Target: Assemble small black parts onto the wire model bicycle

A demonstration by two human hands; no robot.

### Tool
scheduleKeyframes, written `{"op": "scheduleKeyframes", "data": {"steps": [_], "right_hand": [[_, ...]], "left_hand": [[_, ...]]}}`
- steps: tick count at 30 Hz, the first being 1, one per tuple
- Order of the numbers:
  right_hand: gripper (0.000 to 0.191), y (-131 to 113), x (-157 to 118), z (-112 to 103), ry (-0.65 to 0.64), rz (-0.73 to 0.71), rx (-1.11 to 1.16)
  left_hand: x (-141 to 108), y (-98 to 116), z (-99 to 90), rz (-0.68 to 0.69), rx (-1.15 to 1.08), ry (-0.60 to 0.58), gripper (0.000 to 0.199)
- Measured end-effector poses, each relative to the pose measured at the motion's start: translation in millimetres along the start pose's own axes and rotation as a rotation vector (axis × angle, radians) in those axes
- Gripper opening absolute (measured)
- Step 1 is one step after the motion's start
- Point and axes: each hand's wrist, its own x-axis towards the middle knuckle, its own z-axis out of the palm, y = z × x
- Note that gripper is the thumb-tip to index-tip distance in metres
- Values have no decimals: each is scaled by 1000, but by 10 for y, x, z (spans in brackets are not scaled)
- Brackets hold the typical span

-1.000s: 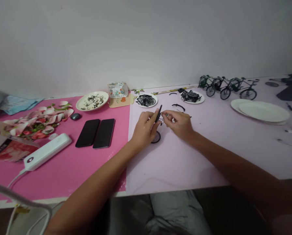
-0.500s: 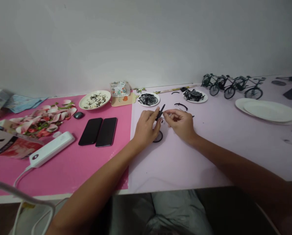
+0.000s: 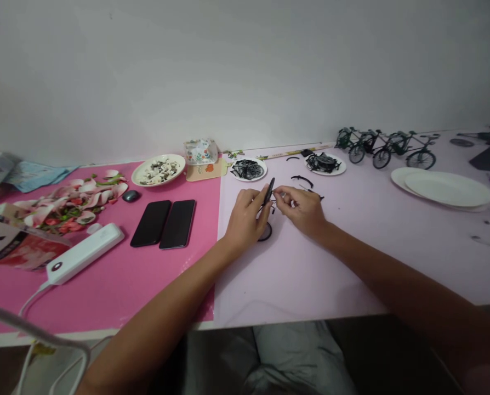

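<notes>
Pinched in the left hand (image 3: 245, 216), a black part (image 3: 269, 190) sits in front of the dish (image 3: 263, 166) and slightly to its right. Beside it, the right hand (image 3: 305, 211) has its fingertips together — on what, I cannot tell. Right of the dish stand model bikes (image 3: 400, 144); nearer and right lie plates (image 3: 450, 188); nearer and left, two phones (image 3: 178, 225); nearer — partly behind the left hand — a wheel (image 3: 265, 232).

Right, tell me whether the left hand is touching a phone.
No, the left hand holds a black part, and both phones lie away from it.
</notes>
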Motion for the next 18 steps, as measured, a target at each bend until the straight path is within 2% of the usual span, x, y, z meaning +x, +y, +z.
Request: {"op": "scheduleKeyframes", "data": {"steps": [3, 7, 10, 15, 18], "right_hand": [[16, -44, -25, 22, -16, 87, 115], [19, -119, -41, 40, -23, 320, 316], [24, -171, -42, 51, -40, 461, 391], [29, -210, -40, 65, -36, 539, 419], [29, -223, -44, 69, -43, 557, 433]], "left_hand": [[-12, -10, 9, 2, 8, 1, 46], [-11, -29, 4, 45, 51, 25, 44], [5, -32, -11, 50, 111, -2, 42], [13, 13, -12, -87, 194, -36, 42], [-3, 48, -6, -188, 146, -99, 42]]}}
